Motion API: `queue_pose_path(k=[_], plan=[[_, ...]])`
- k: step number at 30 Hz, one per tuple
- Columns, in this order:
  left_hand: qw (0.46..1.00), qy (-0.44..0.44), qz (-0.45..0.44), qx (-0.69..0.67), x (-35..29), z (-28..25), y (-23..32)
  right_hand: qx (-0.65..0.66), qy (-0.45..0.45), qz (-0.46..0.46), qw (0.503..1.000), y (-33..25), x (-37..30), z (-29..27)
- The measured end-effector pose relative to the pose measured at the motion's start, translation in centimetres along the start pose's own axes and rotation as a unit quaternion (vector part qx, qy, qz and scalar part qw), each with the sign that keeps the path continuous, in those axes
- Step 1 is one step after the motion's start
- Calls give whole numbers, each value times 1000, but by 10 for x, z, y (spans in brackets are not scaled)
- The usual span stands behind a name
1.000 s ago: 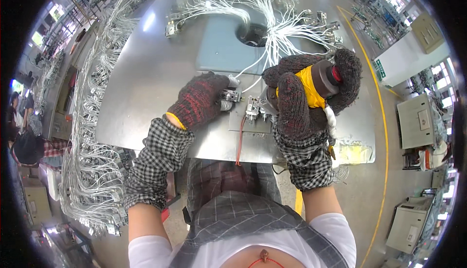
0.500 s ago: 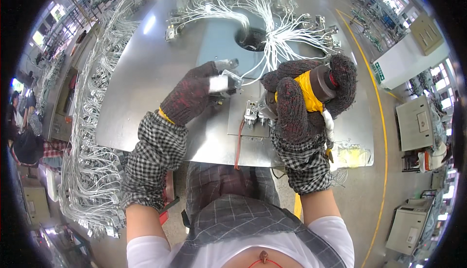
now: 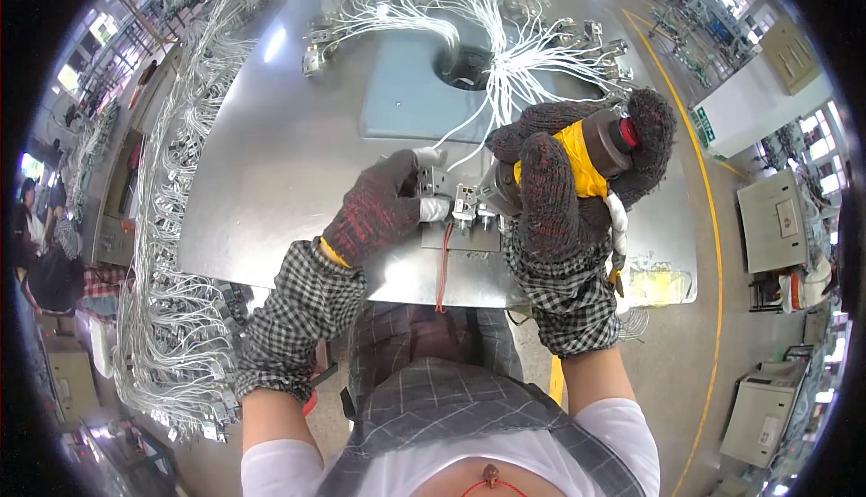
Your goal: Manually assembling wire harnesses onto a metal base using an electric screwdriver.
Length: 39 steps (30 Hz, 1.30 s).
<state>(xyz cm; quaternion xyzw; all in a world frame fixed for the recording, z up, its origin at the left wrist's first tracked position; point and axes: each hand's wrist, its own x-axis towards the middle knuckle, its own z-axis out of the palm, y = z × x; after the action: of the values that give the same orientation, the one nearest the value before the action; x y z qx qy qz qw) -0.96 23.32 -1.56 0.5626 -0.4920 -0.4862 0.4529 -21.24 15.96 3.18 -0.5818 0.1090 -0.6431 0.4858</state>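
Note:
My left hand [image 3: 374,208], in a dark knitted glove with white-covered fingertips, pinches a small metal connector [image 3: 433,179] with a white wire running from it. It holds this just left of a small metal fixture [image 3: 465,207] on a plate near the table's front edge. My right hand [image 3: 548,199], gloved alike, is wrapped round a dark cylindrical hand tool [image 3: 586,161] bound with yellow tape. The tool's front end lies close to the fixture's right side; its tip is hard to make out.
A bundle of white wires [image 3: 514,73] with metal ends fans out round a hole in the metal table [image 3: 271,190]. Many similar wired parts [image 3: 171,335] hang along the left side. Red wires [image 3: 444,267] run from the fixture over the front edge.
My left hand has moved right and down with the connector, coming up beside the fixture. My right hand and the tool have shifted only slightly.

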Motion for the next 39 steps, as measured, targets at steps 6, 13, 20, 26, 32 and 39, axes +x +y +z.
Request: queue_pose_path(k=[6,13,20,26,32,39], plan=[[971,40,178,157,3,26,11,-28,48,11,998,-35,10,-4],[984,-24,123,125,10,15,8,48,116,-88,988,-19,23,-8],[932,-50,138,331,8,9,24,-29,115,-67,991,-18,16,6],[893,-64,123,429,7,21,39,0,98,-11,995,-23,9,6],[873,-58,138,464,8,22,29,-180,9,-68,981,-13,2,-2],[845,64,117,519,-9,-15,9,-64,78,-8,995,-7,-5,8]])
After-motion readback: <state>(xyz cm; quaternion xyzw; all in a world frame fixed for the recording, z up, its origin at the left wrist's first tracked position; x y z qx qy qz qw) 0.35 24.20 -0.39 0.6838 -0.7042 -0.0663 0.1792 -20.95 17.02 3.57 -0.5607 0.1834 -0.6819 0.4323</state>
